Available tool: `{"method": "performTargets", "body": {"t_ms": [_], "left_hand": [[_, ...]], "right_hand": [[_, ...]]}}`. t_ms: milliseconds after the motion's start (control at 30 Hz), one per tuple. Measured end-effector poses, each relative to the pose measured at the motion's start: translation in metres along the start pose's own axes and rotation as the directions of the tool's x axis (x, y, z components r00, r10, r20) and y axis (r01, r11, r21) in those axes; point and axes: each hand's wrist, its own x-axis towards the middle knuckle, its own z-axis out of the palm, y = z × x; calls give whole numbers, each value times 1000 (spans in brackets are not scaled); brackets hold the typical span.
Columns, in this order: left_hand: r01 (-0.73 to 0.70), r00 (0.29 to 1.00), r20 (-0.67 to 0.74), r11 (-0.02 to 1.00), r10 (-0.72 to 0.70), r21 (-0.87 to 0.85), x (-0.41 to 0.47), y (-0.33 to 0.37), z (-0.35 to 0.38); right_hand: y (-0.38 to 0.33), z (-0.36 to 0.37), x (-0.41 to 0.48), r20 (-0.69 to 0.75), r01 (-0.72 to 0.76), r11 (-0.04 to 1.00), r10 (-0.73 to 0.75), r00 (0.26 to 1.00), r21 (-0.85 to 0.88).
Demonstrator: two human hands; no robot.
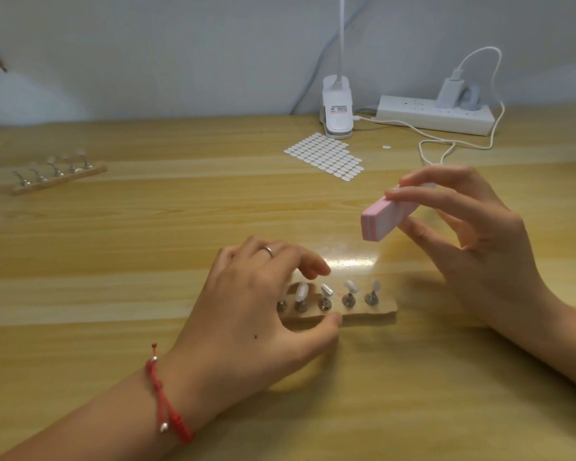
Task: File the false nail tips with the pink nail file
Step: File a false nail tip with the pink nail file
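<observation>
Five false nail tips [326, 289], leftmost hidden behind left hand [253, 304] holding stand [374, 315]

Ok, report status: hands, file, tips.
Left hand grips stand. Right hand pinches file, raised clear of tips. Nothing between them.

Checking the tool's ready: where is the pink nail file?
Head view, right of centre: the right hand pinches the pink nail file off the table, beyond the right end of the near wooden stand.
</observation>
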Motion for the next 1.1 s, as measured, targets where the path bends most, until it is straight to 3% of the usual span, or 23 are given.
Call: {"method": "performTargets", "body": {"t_ms": [267, 333, 500, 633, 733, 967, 1100], "left_hand": [[-141, 984, -108, 990, 139, -15, 3, 1, -1], [-168, 975, -164, 981, 151, -99, 3, 5, -3], [-92, 963, -267, 903, -26, -420, 4, 8, -10], [12, 960, -238, 870, -148, -492, 6, 3, -12], [-60, 964, -258, 899, -61, -434, 7, 3, -11], [-176, 947, -307, 950, 92, -259, 7, 0, -8], [-193, 940, -315, 965, 131, -175, 6, 1, -7]], "right_hand": [[1, 1, -1, 13, 18, 1000, -18, 1000, -8], [0, 1, 0, 13, 12, 1000, -12, 1000, -10], [-11, 1, 0, -11, 1, 1000, -1, 1000, 4], [-31, 4, -5, 6, 54, 997, -54, 999, 54], [-42, 9, -12, 71, 136, 988, -142, 987, 79], [-45, 9, -10, 120, 192, 981, -187, 975, -36], [-51, 9, -11, 124, 141, 989, -135, 983, -36]]}}
